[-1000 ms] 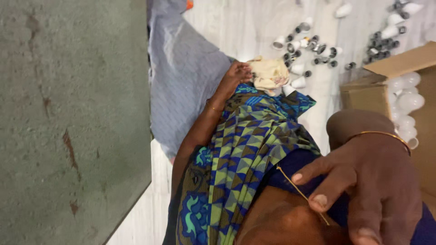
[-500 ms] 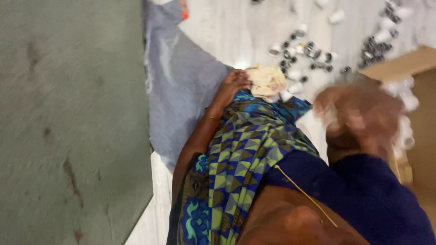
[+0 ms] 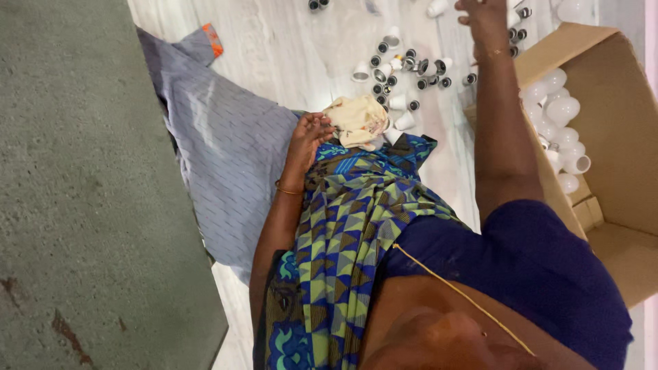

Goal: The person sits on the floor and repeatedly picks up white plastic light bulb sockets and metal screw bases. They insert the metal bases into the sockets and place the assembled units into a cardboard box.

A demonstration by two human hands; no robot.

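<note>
My left hand [image 3: 307, 134] rests on my lap over the blue, green and yellow patterned cloth [image 3: 349, 226]. Its fingers are loosely curled and touch the edge of a crumpled cream cloth [image 3: 358, 120]. My right arm is stretched far out, and my right hand [image 3: 484, 19] hovers at the top edge of the view over a scatter of small white bulb bases with metal caps [image 3: 404, 65] on the floor. Its fingers are partly cut off by the frame, so I cannot see whether it holds anything.
An open cardboard box [image 3: 617, 130] with several white bulb domes [image 3: 558, 113] inside stands at the right. A grey-blue striped cloth [image 3: 219, 151] lies on the pale floor at the left, beside a dark green surface [image 3: 75, 192].
My right hand was close to my chest at the lower right. It has swung out and away to the scattered parts by the box. My left hand has stayed by the cream cloth.
</note>
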